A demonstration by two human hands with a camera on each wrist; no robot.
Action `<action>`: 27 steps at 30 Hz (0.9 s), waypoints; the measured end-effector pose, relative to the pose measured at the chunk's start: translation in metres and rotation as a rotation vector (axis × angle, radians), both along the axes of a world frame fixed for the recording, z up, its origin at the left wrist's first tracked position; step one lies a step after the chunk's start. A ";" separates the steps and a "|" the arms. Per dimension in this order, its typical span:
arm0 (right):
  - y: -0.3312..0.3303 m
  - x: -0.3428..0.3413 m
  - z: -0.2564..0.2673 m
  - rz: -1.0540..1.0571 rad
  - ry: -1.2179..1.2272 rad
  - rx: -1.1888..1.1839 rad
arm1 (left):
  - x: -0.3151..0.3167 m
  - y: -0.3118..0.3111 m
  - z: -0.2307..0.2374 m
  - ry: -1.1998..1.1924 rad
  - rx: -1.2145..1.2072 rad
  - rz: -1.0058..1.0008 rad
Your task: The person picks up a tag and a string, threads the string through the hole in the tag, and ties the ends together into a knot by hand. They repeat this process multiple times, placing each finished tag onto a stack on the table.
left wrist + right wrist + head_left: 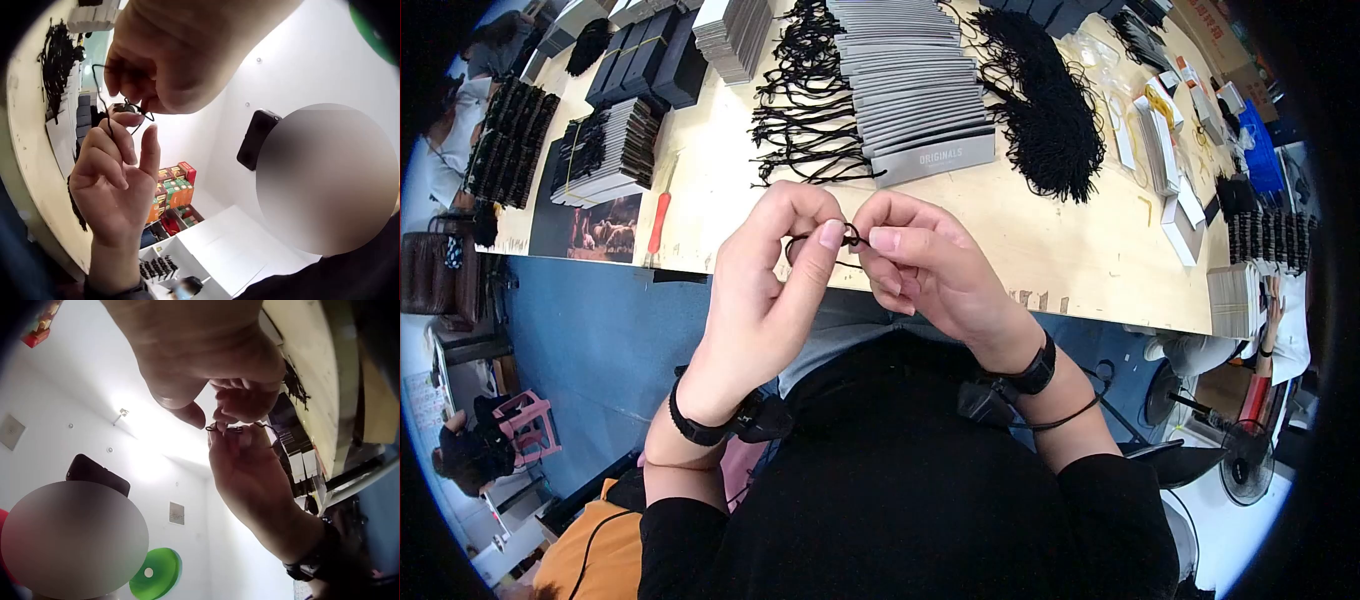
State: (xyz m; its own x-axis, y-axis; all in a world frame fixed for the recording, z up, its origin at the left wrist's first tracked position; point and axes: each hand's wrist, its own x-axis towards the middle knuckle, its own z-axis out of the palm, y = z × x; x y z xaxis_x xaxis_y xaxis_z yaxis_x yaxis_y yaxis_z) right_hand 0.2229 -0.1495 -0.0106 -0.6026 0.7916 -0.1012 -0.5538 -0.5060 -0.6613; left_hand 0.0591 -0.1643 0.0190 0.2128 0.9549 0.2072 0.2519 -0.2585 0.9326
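A thin black cord point(852, 238), looped and bunched at a knot, stretches between both hands just off the table's front edge. My left hand point(762, 285) pinches one side of it between thumb and forefinger. On the other side, the right hand point(945, 262) pinches the cord between thumb and forefinger, its other fingers curled beneath. In the left wrist view a long loop of the cord point(98, 90) arches out beside the fingers. Small loops of cord point(234, 429) show at the fingertips in the right wrist view.
Beyond the hands lies a row of grey cards point(930, 110) marked ORIGINALS, with black cords point(810, 110) along its left side. A black cord heap point(1055, 120) lies to the right. Leftward are a red-handled tool point(660, 222) and banded card stacks point(615, 155); white boxes point(1183, 225) stand right.
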 end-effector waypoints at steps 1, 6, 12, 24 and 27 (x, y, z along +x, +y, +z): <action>0.000 -0.001 0.000 -0.002 0.001 0.000 | 0.001 -0.001 0.002 0.001 0.000 -0.002; -0.001 -0.002 0.003 -0.064 -0.125 0.023 | 0.002 -0.004 0.006 0.282 0.274 0.093; -0.002 -0.004 -0.009 -0.068 0.013 -0.100 | -0.005 -0.006 -0.004 0.175 0.314 0.156; -0.003 -0.008 -0.013 0.053 -0.172 -0.082 | -0.001 -0.005 -0.004 0.040 0.124 0.126; 0.000 -0.002 -0.010 0.133 -0.155 -0.081 | -0.002 -0.004 -0.005 0.059 0.138 0.145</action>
